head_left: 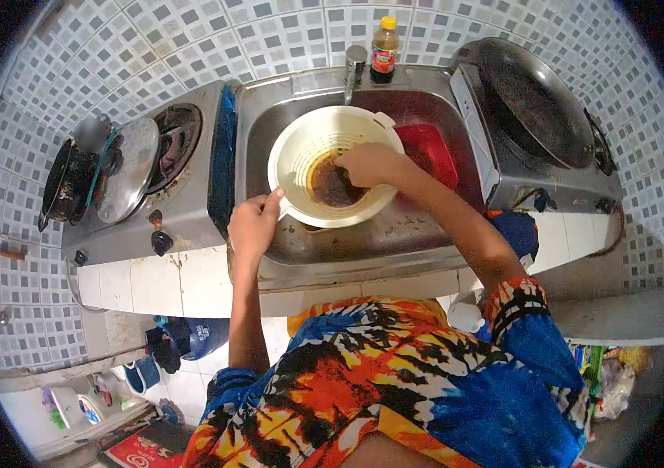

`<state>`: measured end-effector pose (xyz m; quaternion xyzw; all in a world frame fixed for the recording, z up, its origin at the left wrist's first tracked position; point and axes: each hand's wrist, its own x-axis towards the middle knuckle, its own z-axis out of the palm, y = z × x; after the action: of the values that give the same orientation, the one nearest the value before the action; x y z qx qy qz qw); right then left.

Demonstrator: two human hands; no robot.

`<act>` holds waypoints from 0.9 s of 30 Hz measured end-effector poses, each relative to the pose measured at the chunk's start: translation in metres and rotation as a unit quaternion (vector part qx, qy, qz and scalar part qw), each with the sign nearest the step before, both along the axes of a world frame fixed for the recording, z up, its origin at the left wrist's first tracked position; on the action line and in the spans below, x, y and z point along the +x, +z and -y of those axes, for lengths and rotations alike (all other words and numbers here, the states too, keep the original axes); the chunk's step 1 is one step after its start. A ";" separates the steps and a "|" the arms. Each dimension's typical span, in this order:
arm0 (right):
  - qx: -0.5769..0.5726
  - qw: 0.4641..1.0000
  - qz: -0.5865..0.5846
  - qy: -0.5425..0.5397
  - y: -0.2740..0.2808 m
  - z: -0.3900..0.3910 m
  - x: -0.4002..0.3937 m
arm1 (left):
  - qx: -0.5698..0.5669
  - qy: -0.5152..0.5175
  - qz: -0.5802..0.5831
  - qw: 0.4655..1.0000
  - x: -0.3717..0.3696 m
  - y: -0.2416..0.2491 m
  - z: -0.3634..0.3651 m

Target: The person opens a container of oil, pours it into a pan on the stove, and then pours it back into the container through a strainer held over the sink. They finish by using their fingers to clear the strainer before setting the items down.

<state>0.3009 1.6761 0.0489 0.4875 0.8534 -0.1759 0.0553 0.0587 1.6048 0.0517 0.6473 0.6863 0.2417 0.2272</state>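
A cream plastic colander (289, 144) with ringed walls and side handles is held over the sink (426, 234). My left hand (255, 226) grips its near-left handle, the thumb lying on top. Down inside it, my right hand (371, 165) has its fingers curled at the dark brown, wet-looking contents (332, 187). Whether those fingers pinch anything is hidden. Behind and to the right of the colander, a red plastic container (432, 152) sits in the sink.
A faucet (354, 66) and a yellow-capped bottle (384, 51) stand behind the sink. On the right stove is a large black wok (539, 101). The left stove carries a glass lid (127, 171) and a dark pot (67, 183). Brown bits dot the sink's near side.
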 end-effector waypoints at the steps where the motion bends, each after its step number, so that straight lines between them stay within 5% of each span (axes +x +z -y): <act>1: -0.007 0.998 0.067 -0.019 -0.002 -0.002 -0.005 | 0.001 0.006 0.001 1.000 0.000 0.001 0.000; 7: -0.108 0.984 0.125 0.062 0.004 -0.009 -0.011 | -0.001 0.007 -0.005 1.000 0.000 0.004 -0.001; 14: -0.051 0.995 0.083 0.011 -0.002 -0.001 -0.006 | -0.019 0.010 -0.014 1.000 0.001 0.004 -0.004; 16: -0.125 0.984 0.082 0.099 -0.006 -0.007 -0.005 | -0.009 -0.005 -0.009 1.000 -0.002 0.000 -0.005; 23: -0.052 0.997 0.049 -0.012 -0.002 -0.002 -0.006 | -0.014 -0.002 -0.003 1.000 0.000 -0.001 -0.003; 27: -0.137 0.983 0.073 0.096 -0.002 -0.010 -0.009 | -0.019 0.010 -0.010 1.000 0.001 0.004 -0.003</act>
<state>0.2916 1.6859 0.0471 0.4029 0.8578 -0.2486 0.2003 0.0594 1.6074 0.0558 0.6386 0.6992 0.2241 0.2305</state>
